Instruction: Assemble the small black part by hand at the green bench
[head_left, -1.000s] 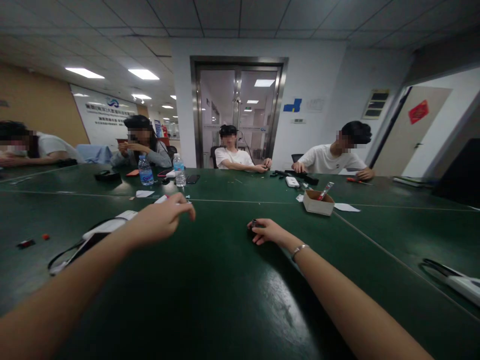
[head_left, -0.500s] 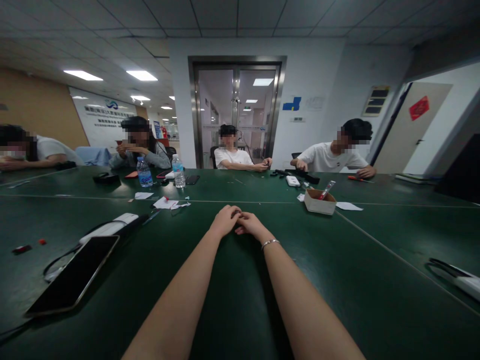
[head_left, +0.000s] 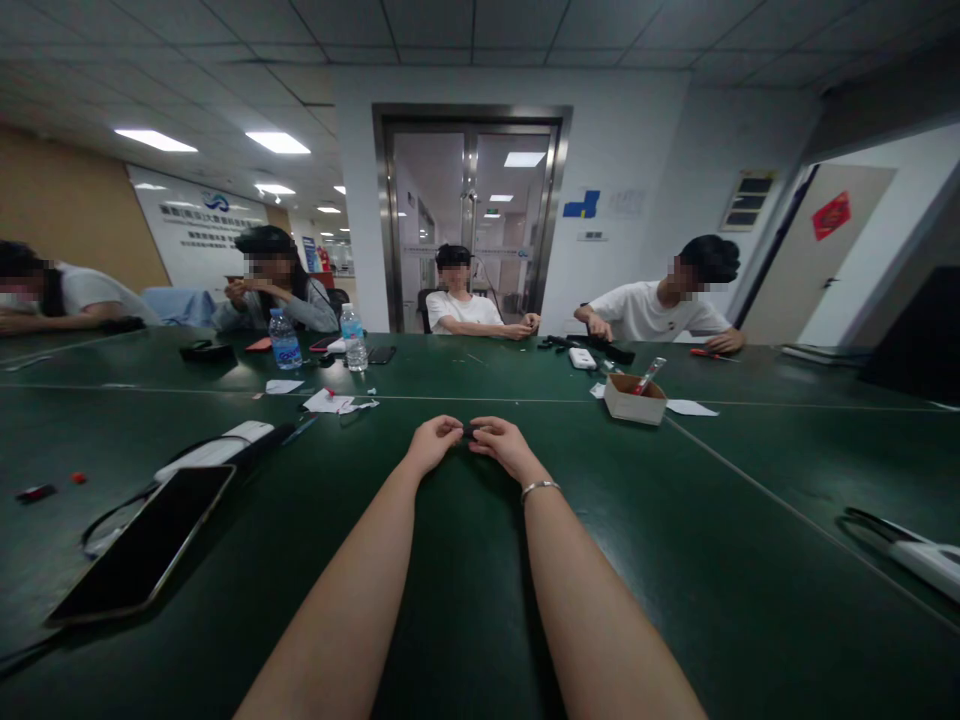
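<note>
Both my hands meet over the green table (head_left: 480, 560), straight in front of me. Between their fingertips sits a small dark piece (head_left: 469, 432), too small to name. My left hand (head_left: 435, 443) pinches it from the left side. From the right, my right hand (head_left: 501, 446), with a silver bangle (head_left: 540, 489) at the wrist, closes its fingers on the same piece. My fingers hide part of it.
At left lie a phone (head_left: 146, 545), a white power bank (head_left: 217, 450) and small red bits. Ahead are water bottles (head_left: 353, 340), paper scraps (head_left: 328, 401) and an open box (head_left: 634, 400). A white device (head_left: 926, 565) lies at far right. Several people sit across the table.
My hands have drawn slightly apart, the left one moving left, so the small dark piece now shows between the fingertips. The view has shifted a little.
</note>
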